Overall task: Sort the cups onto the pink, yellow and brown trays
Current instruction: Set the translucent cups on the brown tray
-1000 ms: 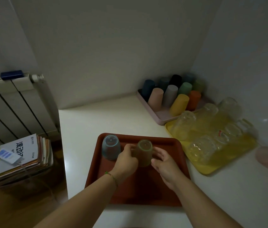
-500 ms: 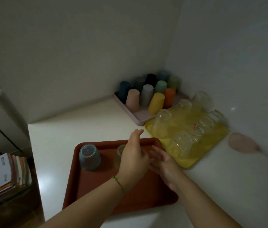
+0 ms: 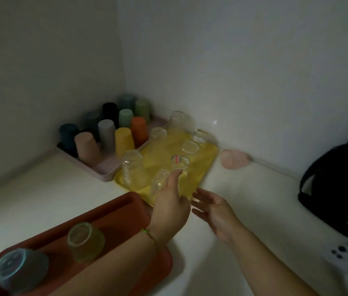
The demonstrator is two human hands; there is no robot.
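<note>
Fingers (image 3: 172, 181) of left hand (image 3: 170, 207) straight, empty, just right of standing clear cup (image 3: 158, 185), frame centre; right hand (image 3: 213, 210) spread, farther.

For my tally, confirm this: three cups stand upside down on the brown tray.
Not three. The head view shows two cups standing upside down on the brown tray: a blue cup and a yellowish translucent cup.

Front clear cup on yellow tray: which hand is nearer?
Left. The left hand is at the clear cup, fingers alongside it; the right hand hovers open to its right, clear of it.
</note>
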